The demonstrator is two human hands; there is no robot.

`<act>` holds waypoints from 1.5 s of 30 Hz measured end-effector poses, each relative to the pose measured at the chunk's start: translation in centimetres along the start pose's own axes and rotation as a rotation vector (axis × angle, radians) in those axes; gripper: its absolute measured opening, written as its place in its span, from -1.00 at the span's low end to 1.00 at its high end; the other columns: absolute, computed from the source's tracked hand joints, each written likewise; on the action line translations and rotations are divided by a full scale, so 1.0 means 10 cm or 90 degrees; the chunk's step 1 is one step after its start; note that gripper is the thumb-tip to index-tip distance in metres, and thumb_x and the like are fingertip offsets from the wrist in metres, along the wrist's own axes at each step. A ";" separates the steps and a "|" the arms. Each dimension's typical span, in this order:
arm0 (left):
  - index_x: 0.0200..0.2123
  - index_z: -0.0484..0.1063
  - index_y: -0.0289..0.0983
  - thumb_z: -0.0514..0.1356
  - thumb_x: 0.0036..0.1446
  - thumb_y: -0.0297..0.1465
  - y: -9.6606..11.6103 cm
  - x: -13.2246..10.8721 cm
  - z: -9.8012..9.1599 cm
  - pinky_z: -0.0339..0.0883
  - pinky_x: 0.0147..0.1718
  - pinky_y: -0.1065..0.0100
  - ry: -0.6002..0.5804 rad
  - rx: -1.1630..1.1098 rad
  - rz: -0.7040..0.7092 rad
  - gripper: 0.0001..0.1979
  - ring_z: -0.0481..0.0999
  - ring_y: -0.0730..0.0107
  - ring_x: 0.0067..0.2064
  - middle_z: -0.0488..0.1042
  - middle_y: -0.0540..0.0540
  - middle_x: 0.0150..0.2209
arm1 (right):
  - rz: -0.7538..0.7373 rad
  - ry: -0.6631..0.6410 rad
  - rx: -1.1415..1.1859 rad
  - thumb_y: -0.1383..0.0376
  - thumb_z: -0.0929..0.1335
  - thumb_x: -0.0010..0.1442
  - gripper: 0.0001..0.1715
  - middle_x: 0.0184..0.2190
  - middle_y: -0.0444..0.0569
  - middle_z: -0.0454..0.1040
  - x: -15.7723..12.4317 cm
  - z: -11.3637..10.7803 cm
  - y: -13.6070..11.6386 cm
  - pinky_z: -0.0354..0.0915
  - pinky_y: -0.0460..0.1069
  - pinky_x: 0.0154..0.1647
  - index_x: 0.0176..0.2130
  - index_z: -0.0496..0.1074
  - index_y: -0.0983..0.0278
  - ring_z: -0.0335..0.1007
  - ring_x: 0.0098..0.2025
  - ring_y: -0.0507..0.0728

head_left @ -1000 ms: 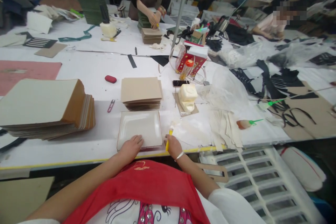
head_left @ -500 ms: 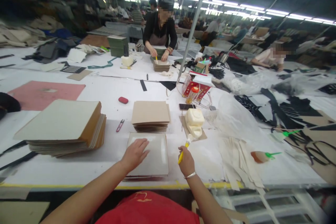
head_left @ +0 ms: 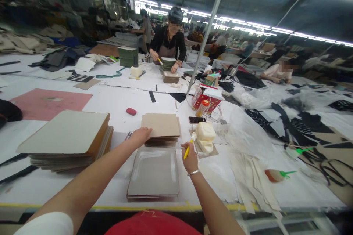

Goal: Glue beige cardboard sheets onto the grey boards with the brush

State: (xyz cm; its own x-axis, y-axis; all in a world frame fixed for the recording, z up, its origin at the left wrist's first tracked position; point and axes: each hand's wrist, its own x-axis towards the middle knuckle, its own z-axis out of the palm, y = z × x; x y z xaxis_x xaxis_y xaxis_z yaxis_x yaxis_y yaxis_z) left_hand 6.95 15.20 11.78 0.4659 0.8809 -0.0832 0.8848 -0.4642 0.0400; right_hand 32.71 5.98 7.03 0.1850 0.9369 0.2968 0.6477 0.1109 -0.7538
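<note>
Against the tan boards (head_left: 163, 125) rests the left hand (head_left: 141, 136).

My brush (head_left: 187, 151) had a yellow handle, and the board stack (head_left: 163, 125) was plain tan. Left of that stack, I saw a pale grey pile (head_left: 66, 132) with orange-brown sides; right of it, a cream container (head_left: 206, 132); nearer me, a grey panel (head_left: 154, 172) edged reddish brown.
</note>
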 end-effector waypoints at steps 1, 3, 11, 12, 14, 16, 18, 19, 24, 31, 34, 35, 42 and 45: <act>-0.12 0.27 -0.28 0.05 0.08 -0.38 -0.01 0.01 -0.02 0.24 -0.23 0.32 -0.013 -0.003 0.010 -0.73 0.38 0.27 -0.18 0.40 -0.14 -0.25 | -0.004 0.001 -0.005 0.31 0.15 0.14 -0.82 -0.25 -0.02 0.45 0.02 0.02 -0.02 0.28 -0.01 -0.19 -0.20 0.16 0.26 0.39 -0.20 0.08; -0.22 0.31 -0.29 0.00 0.10 -0.41 -0.03 0.01 -0.05 0.25 -0.27 0.32 -0.016 -0.011 0.025 -0.81 0.40 0.30 -0.24 0.40 -0.13 -0.31 | -0.013 0.006 -0.019 0.30 0.16 0.14 -0.80 -0.25 -0.01 0.45 0.07 0.07 -0.07 0.27 -0.01 -0.19 -0.19 0.17 0.27 0.39 -0.19 0.09; -0.38 0.27 -0.29 0.08 -0.05 -0.46 -0.06 -0.31 -0.06 0.28 -0.32 0.37 0.473 -0.400 -0.307 -0.90 0.40 0.37 -0.33 0.36 -0.06 -0.41 | -0.061 0.014 -0.002 0.23 0.18 0.15 -0.77 -0.27 -0.02 0.43 0.20 0.23 -0.32 0.29 -0.03 -0.24 -0.19 0.19 0.28 0.40 -0.25 0.08; -0.39 0.26 -0.29 0.12 -0.09 -0.44 -0.04 -0.38 -0.04 0.29 -0.36 0.37 0.506 -0.511 -0.362 -0.88 0.40 0.39 -0.37 0.36 -0.03 -0.45 | -0.063 0.002 0.017 0.22 0.19 0.15 -0.77 -0.27 -0.02 0.43 0.18 0.25 -0.36 0.29 -0.04 -0.24 -0.19 0.19 0.28 0.40 -0.24 0.07; -0.38 0.25 -0.31 0.19 -0.16 -0.41 0.05 -0.51 0.01 0.31 -0.41 0.38 0.524 -0.747 -0.414 -0.79 0.41 0.41 -0.40 0.37 -0.01 -0.46 | -0.057 -0.030 0.059 0.20 0.20 0.15 -0.77 -0.27 -0.04 0.43 0.11 0.30 -0.44 0.28 -0.05 -0.23 -0.19 0.18 0.26 0.39 -0.23 0.06; -0.33 0.26 -0.32 0.24 -0.20 -0.37 0.22 -0.64 0.08 0.34 -0.38 0.36 0.511 -0.959 -0.400 -0.69 0.44 0.38 -0.35 0.41 -0.05 -0.38 | -0.041 -0.062 0.096 0.19 0.21 0.14 -0.78 -0.29 -0.05 0.43 0.03 0.37 -0.53 0.28 -0.05 -0.25 -0.21 0.18 0.25 0.40 -0.25 0.06; -0.25 0.26 -0.33 0.27 -0.21 -0.35 0.46 -0.75 0.16 0.36 -0.31 0.30 0.479 -1.117 -0.360 -0.60 0.45 0.32 -0.26 0.43 -0.12 -0.26 | -0.016 -0.088 0.126 0.17 0.21 0.14 -0.77 -0.35 -0.08 0.43 -0.05 0.45 -0.61 0.28 -0.06 -0.30 -0.22 0.17 0.24 0.40 -0.30 0.05; -0.22 0.26 -0.33 0.27 -0.21 -0.35 0.58 -0.80 0.19 0.36 -0.28 0.27 0.457 -1.175 -0.343 -0.57 0.44 0.29 -0.22 0.42 -0.14 -0.22 | -0.004 -0.096 0.140 0.17 0.21 0.13 -0.77 -0.38 -0.10 0.42 -0.08 0.48 -0.64 0.27 -0.06 -0.32 -0.22 0.16 0.24 0.39 -0.33 0.05; -0.15 0.26 -0.28 0.30 -0.21 -0.35 0.96 -1.02 0.32 0.38 -0.28 0.28 0.310 -1.296 -0.324 -0.51 0.43 0.30 -0.18 0.41 -0.14 -0.16 | 0.010 -0.062 0.142 0.19 0.24 0.09 -0.77 -0.50 -0.19 0.30 -0.23 0.50 -0.65 0.22 -0.10 -0.39 -0.26 0.15 0.24 0.29 -0.45 -0.01; -0.28 0.29 -0.24 0.20 -0.13 -0.15 0.56 -1.37 0.70 0.29 -0.59 0.50 0.316 -1.182 -0.539 -0.63 0.39 0.55 -0.50 0.37 0.05 -0.42 | 0.028 -0.167 0.025 0.16 0.16 0.14 -0.80 -0.54 -0.19 0.24 -0.58 0.04 -0.13 0.12 -0.12 -0.51 -0.28 0.13 0.24 0.20 -0.57 -0.01; -0.42 0.35 -0.30 0.16 -0.11 -0.13 0.47 -1.54 0.88 0.13 -0.66 0.52 0.192 -0.997 -0.538 -0.67 0.29 0.56 -0.58 0.33 0.07 -0.58 | 0.059 -0.239 -0.049 0.13 0.11 0.16 -0.76 -0.61 -0.19 0.24 -0.74 -0.06 0.08 0.07 -0.11 -0.57 -0.27 0.15 0.24 0.22 -0.61 0.03; -0.47 0.36 -0.31 0.14 -0.11 -0.13 0.46 -1.58 0.93 0.10 -0.66 0.51 0.159 -0.932 -0.520 -0.67 0.26 0.55 -0.60 0.29 0.08 -0.63 | 0.060 -0.249 -0.068 0.13 0.10 0.16 -0.75 -0.61 -0.18 0.26 -0.77 -0.06 0.13 0.07 -0.11 -0.57 -0.26 0.15 0.24 0.23 -0.60 0.04; -0.65 0.31 -0.30 0.10 -0.09 -0.13 0.41 -1.70 1.13 0.07 -0.54 0.47 0.109 -0.676 -0.452 -0.65 0.23 0.49 -0.56 0.24 0.08 -0.70 | 0.055 -0.201 -0.138 0.07 0.11 0.14 -0.68 -0.57 -0.10 0.34 -0.82 0.12 0.29 0.07 -0.10 -0.56 -0.26 0.17 0.26 0.30 -0.57 0.08; -0.65 0.31 -0.30 0.11 -0.10 -0.12 0.36 -1.68 1.19 0.07 -0.53 0.47 0.110 -0.675 -0.464 -0.65 0.21 0.50 -0.56 0.23 0.08 -0.69 | 0.050 -0.195 -0.148 0.07 0.10 0.14 -0.66 -0.56 -0.09 0.34 -0.80 0.21 0.32 0.07 -0.10 -0.56 -0.27 0.17 0.26 0.30 -0.57 0.08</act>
State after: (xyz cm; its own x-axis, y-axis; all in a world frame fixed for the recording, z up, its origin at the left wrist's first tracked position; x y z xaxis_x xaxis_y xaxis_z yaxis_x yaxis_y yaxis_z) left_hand 2.23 -2.37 1.50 -0.1972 0.9352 -0.2940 0.4671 0.3533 0.8105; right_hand 31.77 -0.53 1.03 0.0343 0.9990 0.0286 0.7969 -0.0101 -0.6041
